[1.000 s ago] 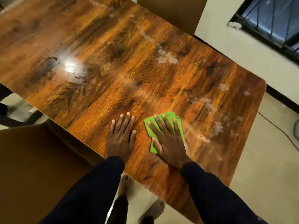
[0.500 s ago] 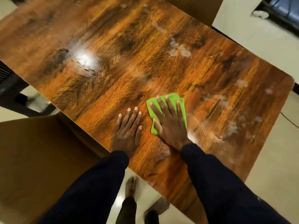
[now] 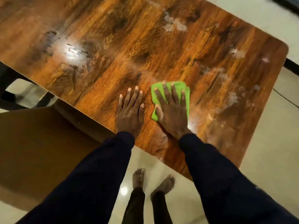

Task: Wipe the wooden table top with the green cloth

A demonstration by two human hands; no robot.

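Count: one green cloth (image 3: 185,88); two hands, right hand (image 3: 172,113) and left hand (image 3: 130,113).
Right fingers (image 3: 166,94): straight, pressing cloth onto worktop (image 3: 129,38).
Left fingers (image 3: 129,99): flat, holding nothing.
Change: cloth slid slightly forward.

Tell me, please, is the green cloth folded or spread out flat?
Folded: the green cloth shows layered edges under the flat right hand.

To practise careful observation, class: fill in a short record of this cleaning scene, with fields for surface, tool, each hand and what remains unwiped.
surface: wooden table top, glossy
tool: green cloth, flat on the table
right hand: pressing flat on the cloth
left hand: flat on bare wood beside the cloth
unwiped: whitish smears beyond and to the right of the cloth
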